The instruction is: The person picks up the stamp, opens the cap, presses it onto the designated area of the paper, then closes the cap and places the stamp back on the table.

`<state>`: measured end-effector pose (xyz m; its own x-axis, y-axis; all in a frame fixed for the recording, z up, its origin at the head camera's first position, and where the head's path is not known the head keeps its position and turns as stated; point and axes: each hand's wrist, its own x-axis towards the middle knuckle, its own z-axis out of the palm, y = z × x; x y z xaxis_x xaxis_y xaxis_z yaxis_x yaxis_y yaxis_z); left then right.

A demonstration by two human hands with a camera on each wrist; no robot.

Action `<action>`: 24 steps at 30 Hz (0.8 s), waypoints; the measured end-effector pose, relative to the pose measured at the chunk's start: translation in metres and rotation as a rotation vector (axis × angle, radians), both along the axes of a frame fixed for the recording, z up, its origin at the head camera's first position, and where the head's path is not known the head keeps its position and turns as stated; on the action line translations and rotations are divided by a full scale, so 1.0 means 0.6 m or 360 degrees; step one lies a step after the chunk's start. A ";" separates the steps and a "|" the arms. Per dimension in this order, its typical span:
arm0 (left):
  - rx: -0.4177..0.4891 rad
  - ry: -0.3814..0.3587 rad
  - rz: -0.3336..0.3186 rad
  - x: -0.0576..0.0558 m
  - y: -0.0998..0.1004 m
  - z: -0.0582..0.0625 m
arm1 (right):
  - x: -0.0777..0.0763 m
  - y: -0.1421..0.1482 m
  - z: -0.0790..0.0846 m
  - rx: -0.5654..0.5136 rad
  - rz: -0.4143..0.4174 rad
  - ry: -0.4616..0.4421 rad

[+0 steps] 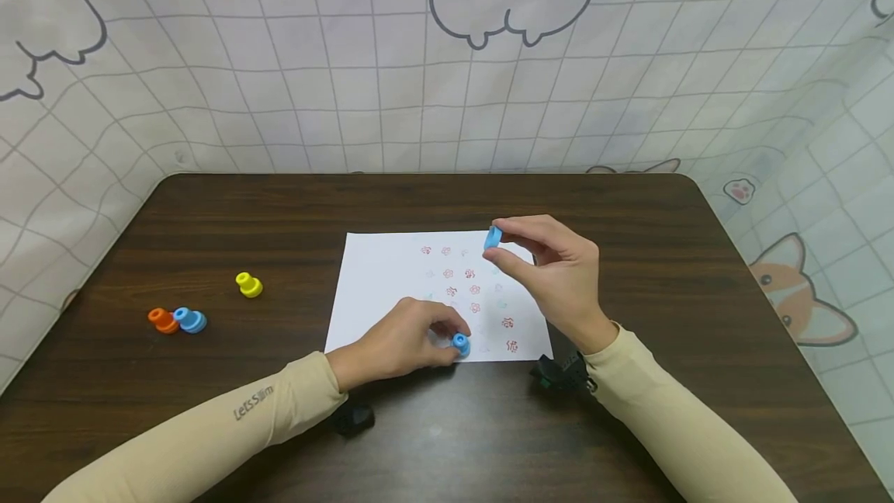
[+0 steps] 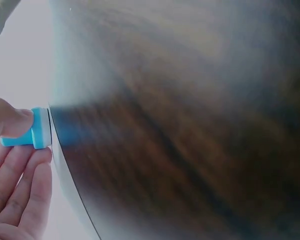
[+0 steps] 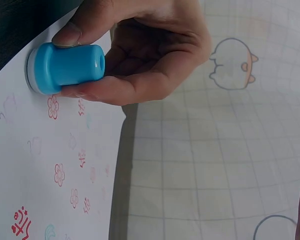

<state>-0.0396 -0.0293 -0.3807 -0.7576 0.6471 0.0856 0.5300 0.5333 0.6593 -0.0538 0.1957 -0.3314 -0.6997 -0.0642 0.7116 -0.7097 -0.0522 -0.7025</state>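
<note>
In the head view my left hand (image 1: 405, 336) pinches a light blue toy stamp (image 1: 461, 344) between thumb and fingers at the paper's near edge. The right wrist view shows that stamp (image 3: 67, 67) side-on, its pale base at the white paper and its round knob up. My thumb (image 2: 12, 120) lies along it in the left wrist view. Raised over the paper's far right corner, my right hand (image 1: 562, 278) pinches a small blue cap (image 1: 493, 237) between thumb and fingertips. Red flower and squiggle prints, with fainter ones, mark the white paper (image 1: 377, 270).
On the table's left side an orange stamp (image 1: 163, 320) touches a blue stamp (image 1: 190, 320), and a yellow stamp (image 1: 248, 284) stands farther back. The dark wooden table (image 1: 454, 441) ends before a grid-patterned cloth (image 1: 391, 68). Black wrist cameras (image 1: 562, 372) hang below both sleeves.
</note>
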 end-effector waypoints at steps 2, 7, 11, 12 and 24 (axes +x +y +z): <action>-0.0016 0.0025 -0.0009 0.000 -0.001 -0.001 | 0.002 -0.002 -0.001 0.0012 -0.0007 0.0000; -0.0030 0.0023 -0.0020 -0.002 -0.003 -0.003 | 0.005 -0.005 -0.004 0.0005 -0.0009 0.0015; -0.0034 -0.0002 -0.0025 -0.004 -0.004 -0.006 | 0.007 -0.008 -0.006 0.0007 -0.0006 0.0022; -0.0047 0.0002 -0.0033 -0.004 -0.004 -0.006 | 0.007 -0.009 -0.007 0.0016 -0.0008 0.0021; -0.0228 0.0005 -0.0153 -0.010 0.006 0.018 | 0.009 -0.010 -0.008 0.0014 -0.0023 0.0010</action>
<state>-0.0453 -0.0256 -0.3699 -0.6915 0.7223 -0.0106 0.5850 0.5685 0.5784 -0.0482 0.1899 -0.3362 -0.6962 -0.0603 0.7153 -0.7146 -0.0356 -0.6986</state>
